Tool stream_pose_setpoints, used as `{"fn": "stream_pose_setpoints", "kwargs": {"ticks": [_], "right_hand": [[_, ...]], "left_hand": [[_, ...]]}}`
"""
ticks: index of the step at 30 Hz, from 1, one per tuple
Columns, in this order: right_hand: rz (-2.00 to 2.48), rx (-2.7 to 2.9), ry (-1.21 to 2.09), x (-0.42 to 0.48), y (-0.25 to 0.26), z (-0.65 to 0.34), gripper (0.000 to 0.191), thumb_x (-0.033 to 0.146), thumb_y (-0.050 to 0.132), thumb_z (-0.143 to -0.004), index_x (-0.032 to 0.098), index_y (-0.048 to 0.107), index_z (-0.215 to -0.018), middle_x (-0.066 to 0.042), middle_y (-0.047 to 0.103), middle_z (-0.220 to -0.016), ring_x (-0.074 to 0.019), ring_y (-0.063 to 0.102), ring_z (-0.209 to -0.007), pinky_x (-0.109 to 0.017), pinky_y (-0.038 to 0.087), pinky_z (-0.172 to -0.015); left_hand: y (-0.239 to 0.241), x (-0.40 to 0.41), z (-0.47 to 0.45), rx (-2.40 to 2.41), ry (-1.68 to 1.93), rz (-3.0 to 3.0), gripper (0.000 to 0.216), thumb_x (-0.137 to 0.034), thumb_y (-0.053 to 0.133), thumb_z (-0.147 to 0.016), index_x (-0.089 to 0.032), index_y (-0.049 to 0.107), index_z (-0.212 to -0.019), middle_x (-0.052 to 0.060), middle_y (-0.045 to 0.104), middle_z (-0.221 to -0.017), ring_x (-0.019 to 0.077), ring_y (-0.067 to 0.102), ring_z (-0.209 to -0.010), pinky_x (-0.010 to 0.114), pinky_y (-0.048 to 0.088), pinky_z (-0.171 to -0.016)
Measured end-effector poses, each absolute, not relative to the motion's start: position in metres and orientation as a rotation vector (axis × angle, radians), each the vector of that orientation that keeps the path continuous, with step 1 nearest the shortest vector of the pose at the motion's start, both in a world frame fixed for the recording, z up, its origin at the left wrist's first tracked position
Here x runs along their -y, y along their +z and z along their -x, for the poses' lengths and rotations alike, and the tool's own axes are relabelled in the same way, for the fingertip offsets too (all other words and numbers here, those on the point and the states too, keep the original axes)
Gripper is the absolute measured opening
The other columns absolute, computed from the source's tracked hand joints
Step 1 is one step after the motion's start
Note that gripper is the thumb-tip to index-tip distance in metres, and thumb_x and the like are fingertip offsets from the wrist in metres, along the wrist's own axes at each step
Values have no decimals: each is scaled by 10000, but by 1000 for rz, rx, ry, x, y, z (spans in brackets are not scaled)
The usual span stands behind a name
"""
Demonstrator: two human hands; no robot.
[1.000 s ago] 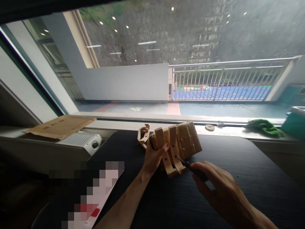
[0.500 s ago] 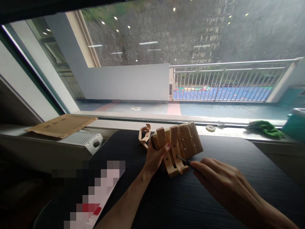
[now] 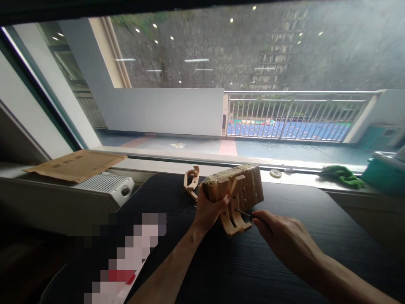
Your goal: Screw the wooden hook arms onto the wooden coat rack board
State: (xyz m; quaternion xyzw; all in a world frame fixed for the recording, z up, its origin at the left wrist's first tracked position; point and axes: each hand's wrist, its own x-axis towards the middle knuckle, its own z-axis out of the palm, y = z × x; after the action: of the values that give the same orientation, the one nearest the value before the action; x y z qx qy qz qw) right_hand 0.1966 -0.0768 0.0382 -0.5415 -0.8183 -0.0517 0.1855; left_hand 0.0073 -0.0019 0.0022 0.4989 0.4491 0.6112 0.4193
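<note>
A light wooden board with curved hooks [image 3: 240,190] stands tilted on the dark table [image 3: 332,236]. My left hand [image 3: 209,209] is wrapped round its left end, thumb against one hook. My right hand [image 3: 281,238] is closed on a small screwdriver [image 3: 245,214] with a dark handle; its thin shaft points at the second hook's base. A loose wooden hook [image 3: 191,182] lies on the table just left of the board.
A cardboard sheet [image 3: 76,164] rests on a white heater [image 3: 103,185] at the left. On the window sill sit a small round object [image 3: 276,173], a green cloth [image 3: 341,175] and a teal box [image 3: 384,173]. A blurred patch covers the lower left.
The board has been tipped over towards me, so its hooks now point more downward. My right hand followed with the screwdriver, staying at the second hook.
</note>
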Motion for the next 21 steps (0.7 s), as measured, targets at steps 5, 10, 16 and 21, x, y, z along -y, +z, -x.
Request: {"fn": "stream_pose_setpoints", "kwargs": {"ticks": [5, 10, 16, 21], "right_hand": [[1423, 2441, -364, 82, 46, -198, 248, 158, 512, -839, 214, 573, -1073, 11, 664, -714, -153, 618, -552, -239, 329, -455], [1130, 2553, -637, 79, 40, -196, 434, -48, 439, -727, 123, 589, -1097, -16, 602, -679, -138, 559, -555, -234, 358, -471], [1486, 2080, 283, 64, 32, -193, 301, 329, 430, -909, 158, 665, -986, -45, 662, -735, -163, 606, -614, -259, 423, -534], [1460, 1590, 1386, 67, 47, -216, 493, 553, 447, -854, 119, 667, -779, 63, 358, -450, -54, 277, -377, -195, 181, -376]], "left_hand": [[3, 3, -9, -1123, 1553, -1224, 603, -269, 793, -613, -190, 445, -1098, 60, 612, -1032, 222, 617, -951, 342, 519, -803], [4, 3, -7, -1124, 1552, -1170, 615, -264, 808, -592, -186, 456, -1091, 54, 624, -1000, 219, 628, -916, 346, 520, -797], [6, 3, -8, -1125, 1607, -1163, 633, -246, 808, -593, -185, 458, -1117, 64, 622, -1039, 224, 613, -977, 334, 506, -835], [9, 3, 0, -1091, 1391, -1057, 580, -348, 793, -636, -167, 491, -1098, 91, 647, -1010, 234, 646, -903, 342, 525, -771]]}}
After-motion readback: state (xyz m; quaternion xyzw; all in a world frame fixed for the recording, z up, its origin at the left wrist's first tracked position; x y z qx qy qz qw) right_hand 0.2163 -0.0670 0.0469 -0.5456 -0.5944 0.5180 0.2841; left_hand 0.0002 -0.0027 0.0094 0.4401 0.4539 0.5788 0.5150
